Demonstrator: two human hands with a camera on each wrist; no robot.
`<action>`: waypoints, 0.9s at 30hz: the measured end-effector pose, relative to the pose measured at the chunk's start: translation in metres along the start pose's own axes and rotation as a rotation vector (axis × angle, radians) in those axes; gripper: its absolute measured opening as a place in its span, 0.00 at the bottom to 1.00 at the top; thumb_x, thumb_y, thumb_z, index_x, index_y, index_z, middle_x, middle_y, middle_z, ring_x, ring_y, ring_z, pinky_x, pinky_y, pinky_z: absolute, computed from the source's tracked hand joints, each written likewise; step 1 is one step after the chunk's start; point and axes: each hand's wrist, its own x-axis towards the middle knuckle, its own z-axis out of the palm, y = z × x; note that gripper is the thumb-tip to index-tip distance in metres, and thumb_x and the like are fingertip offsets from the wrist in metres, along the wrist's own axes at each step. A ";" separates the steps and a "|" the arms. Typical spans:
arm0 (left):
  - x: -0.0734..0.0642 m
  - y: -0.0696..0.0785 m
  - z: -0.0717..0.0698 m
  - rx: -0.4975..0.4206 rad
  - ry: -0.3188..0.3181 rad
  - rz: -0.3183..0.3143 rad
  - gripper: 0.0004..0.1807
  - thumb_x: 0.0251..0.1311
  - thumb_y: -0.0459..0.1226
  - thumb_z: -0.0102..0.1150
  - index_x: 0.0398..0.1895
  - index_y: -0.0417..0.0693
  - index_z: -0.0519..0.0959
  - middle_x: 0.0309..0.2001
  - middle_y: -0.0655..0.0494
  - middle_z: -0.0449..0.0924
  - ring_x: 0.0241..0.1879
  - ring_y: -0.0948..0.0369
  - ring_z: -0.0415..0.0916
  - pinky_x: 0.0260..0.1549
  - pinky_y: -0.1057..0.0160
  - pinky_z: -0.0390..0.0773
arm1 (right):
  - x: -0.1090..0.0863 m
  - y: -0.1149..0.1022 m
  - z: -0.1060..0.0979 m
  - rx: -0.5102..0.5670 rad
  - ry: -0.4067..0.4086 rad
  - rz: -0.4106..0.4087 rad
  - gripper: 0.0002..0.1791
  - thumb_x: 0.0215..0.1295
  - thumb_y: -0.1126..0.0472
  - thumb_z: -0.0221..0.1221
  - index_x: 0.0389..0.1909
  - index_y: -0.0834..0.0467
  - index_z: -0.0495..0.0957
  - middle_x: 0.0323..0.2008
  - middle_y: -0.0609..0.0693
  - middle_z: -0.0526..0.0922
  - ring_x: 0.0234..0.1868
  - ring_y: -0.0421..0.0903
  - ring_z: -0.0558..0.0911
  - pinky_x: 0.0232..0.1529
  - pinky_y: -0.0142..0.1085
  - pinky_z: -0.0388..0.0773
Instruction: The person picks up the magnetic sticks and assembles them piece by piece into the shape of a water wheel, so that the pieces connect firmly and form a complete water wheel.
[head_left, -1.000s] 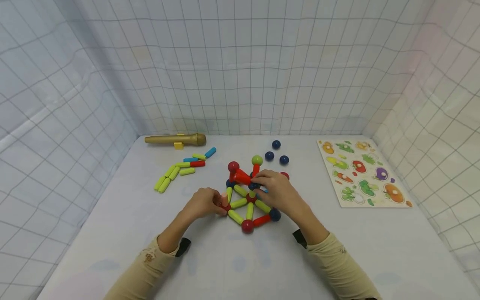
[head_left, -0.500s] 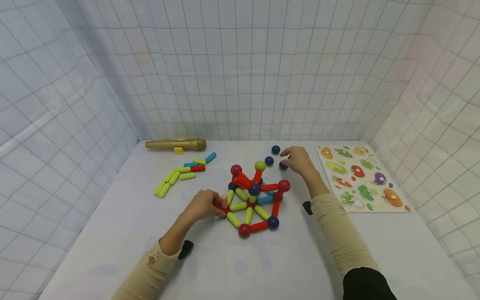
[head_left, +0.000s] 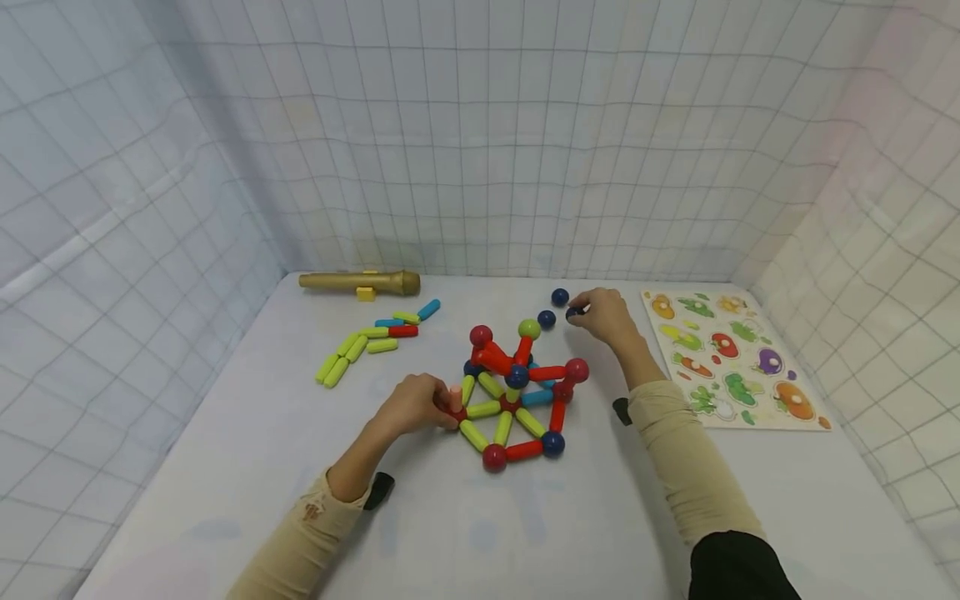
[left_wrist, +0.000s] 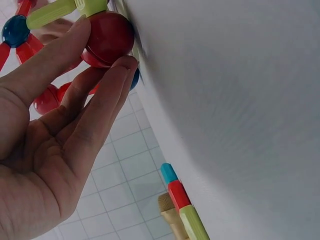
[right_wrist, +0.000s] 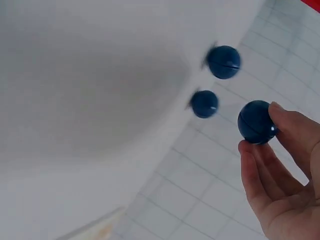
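Observation:
A built frame of magnetic sticks and balls stands mid-table, with green, red and blue sticks joined by red, blue and green balls. At its left corner, my left hand pinches a red ball between thumb and fingers. A pinkish stick stands upright on that corner. Beyond the frame, to the right, my right hand holds a dark blue ball by thumb and fingertips, off the table in the right wrist view. Two more blue balls lie just left of this hand.
Loose green, blue and red sticks lie at the left. Behind them is a gold toy microphone on yellow supports. A vegetable puzzle board lies at the right. Grid-patterned cloth walls enclose the back and sides.
My right hand has left the frame's upper part, moved back and right to the loose blue balls, and picked one up. The left hand keeps its grip on the red corner ball.

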 end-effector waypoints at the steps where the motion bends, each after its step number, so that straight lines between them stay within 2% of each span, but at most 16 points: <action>1: 0.001 0.000 0.000 0.003 0.000 -0.001 0.14 0.47 0.38 0.75 0.35 0.44 0.83 0.29 0.56 0.83 0.30 0.61 0.74 0.32 0.66 0.76 | -0.003 -0.007 -0.006 0.014 0.055 -0.014 0.16 0.61 0.61 0.65 0.49 0.62 0.83 0.47 0.60 0.85 0.44 0.54 0.82 0.43 0.44 0.81; 4: 0.002 0.000 -0.001 0.014 -0.005 -0.018 0.14 0.47 0.38 0.76 0.36 0.43 0.83 0.30 0.56 0.82 0.30 0.61 0.74 0.32 0.66 0.76 | -0.018 -0.037 -0.020 0.051 0.209 -0.100 0.16 0.61 0.60 0.65 0.48 0.61 0.84 0.47 0.60 0.85 0.42 0.54 0.84 0.40 0.44 0.81; 7: 0.002 0.001 -0.002 0.017 -0.014 -0.033 0.15 0.46 0.38 0.76 0.36 0.43 0.83 0.29 0.56 0.82 0.30 0.61 0.74 0.32 0.66 0.76 | -0.042 -0.076 -0.024 0.118 0.278 -0.287 0.15 0.59 0.60 0.67 0.47 0.60 0.84 0.46 0.58 0.85 0.42 0.53 0.84 0.42 0.43 0.83; 10: 0.003 0.002 -0.003 0.019 -0.023 -0.025 0.14 0.46 0.38 0.76 0.36 0.42 0.83 0.29 0.56 0.82 0.30 0.60 0.73 0.32 0.65 0.76 | -0.064 -0.110 -0.018 0.174 0.221 -0.516 0.15 0.58 0.62 0.68 0.46 0.60 0.84 0.45 0.55 0.85 0.44 0.49 0.84 0.46 0.40 0.83; 13: 0.004 0.003 -0.003 0.022 -0.022 -0.005 0.14 0.46 0.38 0.76 0.35 0.43 0.84 0.29 0.56 0.82 0.29 0.61 0.74 0.31 0.65 0.76 | -0.078 -0.132 -0.007 0.192 0.114 -0.656 0.14 0.58 0.63 0.68 0.45 0.60 0.85 0.45 0.53 0.86 0.46 0.47 0.84 0.48 0.36 0.82; 16: 0.005 0.003 -0.002 0.023 -0.017 0.012 0.14 0.45 0.39 0.76 0.34 0.43 0.84 0.28 0.57 0.83 0.29 0.62 0.74 0.31 0.65 0.75 | -0.084 -0.141 0.003 0.160 0.039 -0.699 0.14 0.58 0.63 0.68 0.46 0.59 0.85 0.46 0.52 0.86 0.48 0.46 0.84 0.49 0.33 0.82; 27: 0.005 -0.001 -0.001 -0.007 -0.018 0.015 0.13 0.46 0.39 0.76 0.32 0.45 0.83 0.27 0.58 0.83 0.28 0.62 0.74 0.29 0.66 0.73 | -0.085 -0.154 0.018 0.037 -0.121 -0.700 0.13 0.60 0.63 0.66 0.47 0.57 0.85 0.48 0.50 0.84 0.50 0.46 0.83 0.50 0.34 0.81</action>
